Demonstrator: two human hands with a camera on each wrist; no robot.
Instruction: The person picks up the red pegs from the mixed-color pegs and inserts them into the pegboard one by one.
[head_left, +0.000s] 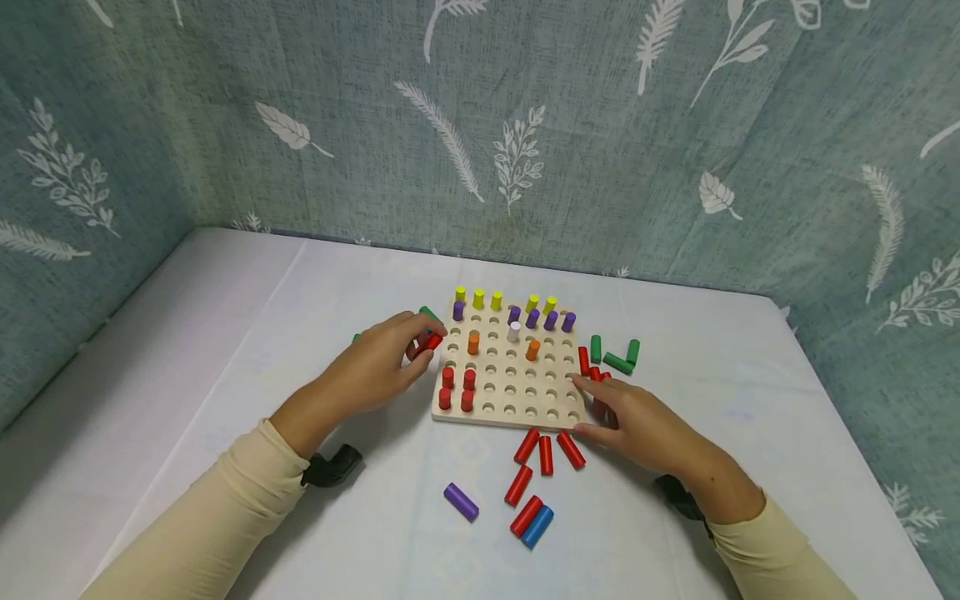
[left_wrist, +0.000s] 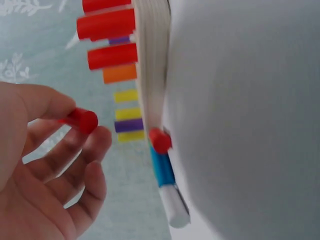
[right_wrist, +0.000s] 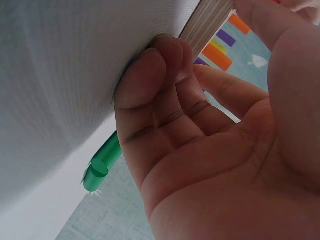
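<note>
While our left hand [head_left: 378, 358] pinches a red peg [left_wrist: 88, 121] just left of the pegboard [head_left: 521, 381], our right hand [head_left: 637, 421] touches its right edge.
Our left thumb and fingers hold the peg closely; our right fingers curve loosely, grasping nothing.

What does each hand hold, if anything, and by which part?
The left hand pinches a red peg by its side, one round end free. The right hand is at the right edge of the pegboard; whether it grips is unclear.

Fingers [left_wrist: 101, 141] pinch a red peg [left_wrist: 86, 121] near the board [left_wrist: 154, 65]
</note>
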